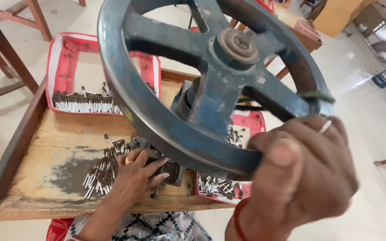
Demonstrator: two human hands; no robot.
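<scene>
Right hand [298,178] gripping wheel [211,85] rim, fingers curled around it. Left hand [135,176] on worktop [59,147], fingers spread beside small metal pins [103,169].

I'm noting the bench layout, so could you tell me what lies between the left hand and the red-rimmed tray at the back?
In the head view, a loose pile of small metal pins and bare wooden bench top lie between the left hand and the red-rimmed tray.

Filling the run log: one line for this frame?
right hand grips handwheel rim | left hand at press base | loose metal pins on wooden bench
</scene>
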